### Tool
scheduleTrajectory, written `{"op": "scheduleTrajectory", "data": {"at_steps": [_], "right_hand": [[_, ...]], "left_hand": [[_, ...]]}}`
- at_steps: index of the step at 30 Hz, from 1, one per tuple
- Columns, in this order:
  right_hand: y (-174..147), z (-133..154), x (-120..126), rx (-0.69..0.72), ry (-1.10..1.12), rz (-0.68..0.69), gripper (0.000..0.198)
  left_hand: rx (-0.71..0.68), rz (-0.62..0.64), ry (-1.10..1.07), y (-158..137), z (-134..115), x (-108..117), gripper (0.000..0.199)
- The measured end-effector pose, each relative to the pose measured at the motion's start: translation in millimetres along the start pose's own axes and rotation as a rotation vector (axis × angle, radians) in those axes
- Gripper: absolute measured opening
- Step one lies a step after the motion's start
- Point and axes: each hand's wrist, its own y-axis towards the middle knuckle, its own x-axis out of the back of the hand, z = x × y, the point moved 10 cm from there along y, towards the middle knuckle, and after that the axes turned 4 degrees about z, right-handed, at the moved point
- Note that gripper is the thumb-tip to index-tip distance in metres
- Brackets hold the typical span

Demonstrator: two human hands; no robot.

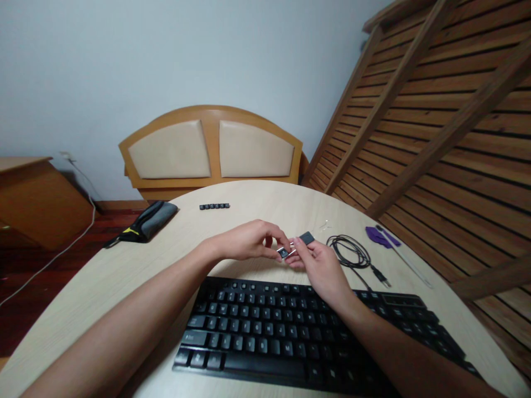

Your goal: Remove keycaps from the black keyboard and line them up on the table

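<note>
My left hand point(251, 240) pinches a small black keycap point(284, 252) between thumb and fingertips, just above the far edge of the keyboard. My right hand point(326, 271) is closed round a keycap puller with a dark handle point(307, 237), whose thin metal wires reach the keycap. Whether the wires are hooked around the cap is too small to tell. Beneath both hands lies a black keyboard point(265, 329), partly covered by my right forearm. A row of several loose keycaps point(214, 206) sits farther back on the table.
The round pale table point(136, 287) carries a dark folded cloth point(149, 221) at left. A coiled USB cable point(352, 251), thin wire pieces point(324, 224), a purple cloth point(375, 236) and a slim white stick point(409, 262) lie at right. Wooden slats point(448, 138) rise beyond.
</note>
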Motion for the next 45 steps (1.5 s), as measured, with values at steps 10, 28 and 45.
{"op": "scheduleTrajectory", "data": {"at_steps": [10,28,45], "right_hand": [[1,-1,0,0.004,-0.011,0.013,0.049],[1,-2,2,-0.019,0.026,-0.014,0.046],[1,-6,6,-0.059,0.042,-0.057,0.046]], "left_hand": [[-0.045,-0.003,0.044,0,-8,1,0.014],[-0.106,-0.053,-0.036,-1,-12,5,0.014],[-0.145,-0.365,0.153,-10,-10,31,0.015]]}}
